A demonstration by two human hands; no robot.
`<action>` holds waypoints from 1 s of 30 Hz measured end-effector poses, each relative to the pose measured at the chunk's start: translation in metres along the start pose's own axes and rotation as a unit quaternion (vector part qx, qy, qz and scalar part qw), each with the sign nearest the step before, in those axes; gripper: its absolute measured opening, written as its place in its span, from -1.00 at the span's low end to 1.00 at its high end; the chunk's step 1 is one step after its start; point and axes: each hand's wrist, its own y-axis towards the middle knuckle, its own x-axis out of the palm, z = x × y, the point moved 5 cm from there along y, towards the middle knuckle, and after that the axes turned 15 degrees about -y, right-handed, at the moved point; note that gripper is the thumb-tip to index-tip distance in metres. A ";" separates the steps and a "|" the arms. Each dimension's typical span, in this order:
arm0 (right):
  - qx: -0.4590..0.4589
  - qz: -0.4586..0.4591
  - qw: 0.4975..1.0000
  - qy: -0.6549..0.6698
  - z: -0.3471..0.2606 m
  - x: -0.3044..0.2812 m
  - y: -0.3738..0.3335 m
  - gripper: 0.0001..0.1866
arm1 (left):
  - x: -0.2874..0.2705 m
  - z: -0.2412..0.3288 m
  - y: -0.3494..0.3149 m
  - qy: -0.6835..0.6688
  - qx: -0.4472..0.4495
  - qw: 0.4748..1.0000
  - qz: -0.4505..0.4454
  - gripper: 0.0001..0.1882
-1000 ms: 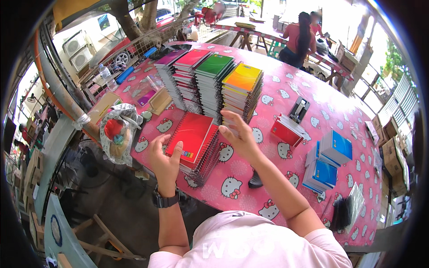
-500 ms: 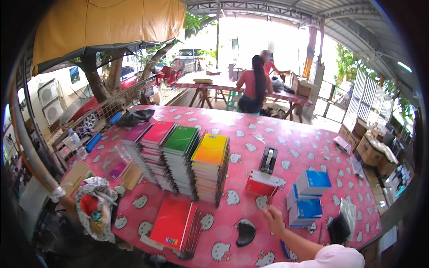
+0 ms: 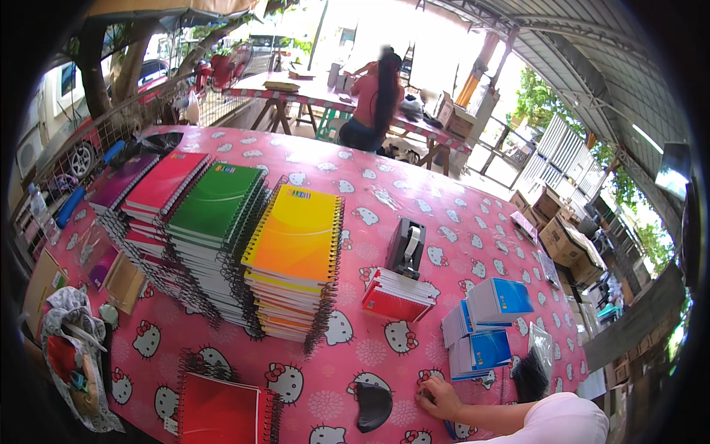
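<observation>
My right hand (image 3: 439, 399) is low over the table, fingers bent and slightly apart, with nothing visible between them. It is between a black half-moon-shaped piece (image 3: 374, 406) and small blue notebooks (image 3: 479, 351) stacked in two piles. Part of a blue pen-like thing (image 3: 449, 429) shows below the wrist. Beyond the hand, small red notebooks (image 3: 396, 297) stand beside a black tape dispenser (image 3: 406, 250). Large red spiral notebooks (image 3: 219, 411) lie at the near edge, partly cut off by the picture. My left hand is out of sight.
Tall stacks of yellow (image 3: 292, 237), green (image 3: 216, 200), pink (image 3: 164, 181) and purple (image 3: 124, 183) spiral notebooks fill the left of the table. A patterned bag (image 3: 74, 355) hangs at the left edge. Dark spiral bindings (image 3: 529, 377) lie right. A person (image 3: 376, 100) sits at another table.
The view has shifted and tilted, so the table looks nearer. My right hand has come down closer to the tabletop, and its fingers have loosened from a tighter curl.
</observation>
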 end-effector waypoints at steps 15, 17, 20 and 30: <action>0.026 -0.026 0.999 0.005 0.001 -0.001 0.003 -0.82 | 0.004 0.003 0.010 0.010 -0.005 1.000 -0.012 -0.73; 0.005 -0.006 1.000 -0.007 0.002 0.000 0.000 -0.82 | 0.003 0.003 0.009 0.009 -0.007 1.000 -0.014 -0.73; 0.022 -0.027 0.999 0.001 0.002 0.000 0.001 -0.82 | 0.001 0.002 0.012 0.015 -0.005 1.000 -0.013 -0.73; -0.042 0.073 0.994 0.077 -0.044 -0.011 0.084 -0.74 | 0.002 0.003 0.014 0.020 -0.003 1.000 -0.013 -0.72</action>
